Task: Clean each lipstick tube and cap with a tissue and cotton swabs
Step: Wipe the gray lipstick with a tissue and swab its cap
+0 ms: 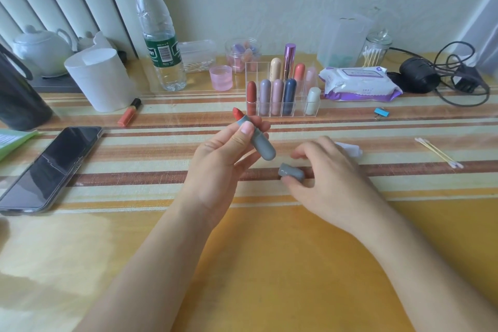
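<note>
Above the table (296, 264), our left hand (223, 162) grips the grey lipstick tube (260, 143), its red tip bared; our right hand (326, 178) pinches the grey cap (292, 172) lying on the table, a white tissue (350, 149) just behind it, cotton swabs (438, 153) well right

phone (51, 167) left | water bottle (159, 35) back | teapot (40, 48) back-left | binder clip (382, 112) right

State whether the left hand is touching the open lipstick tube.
Touching. The head view shows the left hand with thumb and fingers wrapped round the lipstick tube.
</note>
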